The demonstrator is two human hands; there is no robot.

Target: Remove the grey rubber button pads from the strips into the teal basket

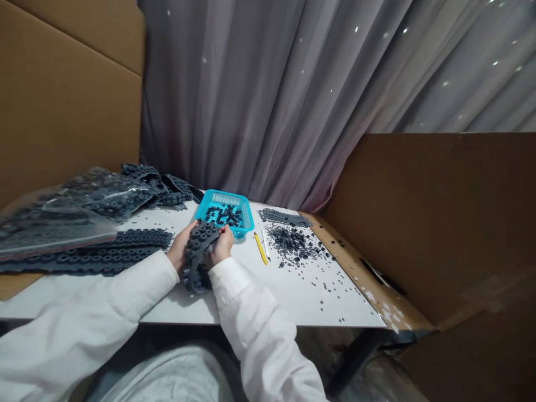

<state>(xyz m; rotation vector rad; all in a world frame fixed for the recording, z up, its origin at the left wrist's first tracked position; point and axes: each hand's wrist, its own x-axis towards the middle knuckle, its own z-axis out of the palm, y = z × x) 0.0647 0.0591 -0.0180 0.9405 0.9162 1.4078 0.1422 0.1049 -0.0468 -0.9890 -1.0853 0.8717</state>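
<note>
My left hand [180, 249] is closed on the left side of a dark grey rubber strip [196, 245] covered with round ring-shaped studs. The strip bends into a curl over the table's near part, its lower end hanging towards the front edge. My right hand [223, 245] grips the strip's right side, with the fingertips partly hidden behind it. Just beyond both hands stands a turquoise plastic basket [250, 218] with small black pieces [224, 215] inside. To the right of my right hand lie a yellow craft-knife-like tool [260, 249] and a white pen-like tool [266, 245].
More studded strips [138, 240] lie flat on the left, under a clear plastic bag [75, 206] full of them. A pile of small black bits [293, 241] spreads over the right of the white table [288, 298], near a perforated strip [285, 216]. Cardboard walls [439, 223] flank the table.
</note>
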